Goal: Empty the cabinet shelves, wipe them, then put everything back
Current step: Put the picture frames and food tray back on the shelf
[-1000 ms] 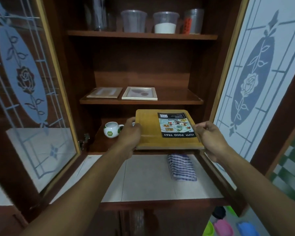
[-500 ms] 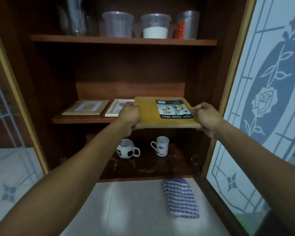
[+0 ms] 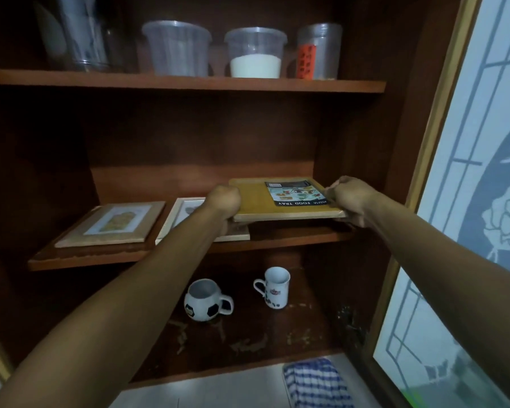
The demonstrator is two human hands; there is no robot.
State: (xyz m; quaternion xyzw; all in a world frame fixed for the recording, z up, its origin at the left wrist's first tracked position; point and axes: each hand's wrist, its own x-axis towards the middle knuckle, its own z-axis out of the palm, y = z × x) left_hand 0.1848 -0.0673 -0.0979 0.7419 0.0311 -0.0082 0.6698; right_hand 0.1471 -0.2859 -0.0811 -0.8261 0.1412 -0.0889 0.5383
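Tray: a yellow wooden tray (image 3: 256, 203) with a printed "FOOD TRAY" label on its right half, held about level at the centre right of the frame, just above the right end of the middle shelf (image 3: 100, 257).
Left hand: the left hand (image 3: 223, 198) has its fingers curled round the tray's left edge in a tight grip.
Right hand: the right hand (image 3: 351, 198) clasps the tray's right edge, fingers tucked under it.
Frames: a tan frame (image 3: 112, 223) lies flat at the left of the middle shelf; a white frame (image 3: 178, 217) lies just beside it, its right part under the left hand and the tray.
Top shelf: along the top shelf (image 3: 189, 82) at the upper edge stand a glass (image 3: 80, 33), an empty tub (image 3: 177, 48), a tub (image 3: 255, 53) half full of white powder, and a jar (image 3: 318, 51) with a red label.
Bottom shelf: a football mug (image 3: 202, 300) and a white mug (image 3: 274, 287) stand apart, lower centre.
Cloth: a blue-checked cloth (image 3: 315, 381) lies on the pale floor at the lower right.
Door: an open glass door (image 3: 468, 201) with a rose pattern fills the right edge.
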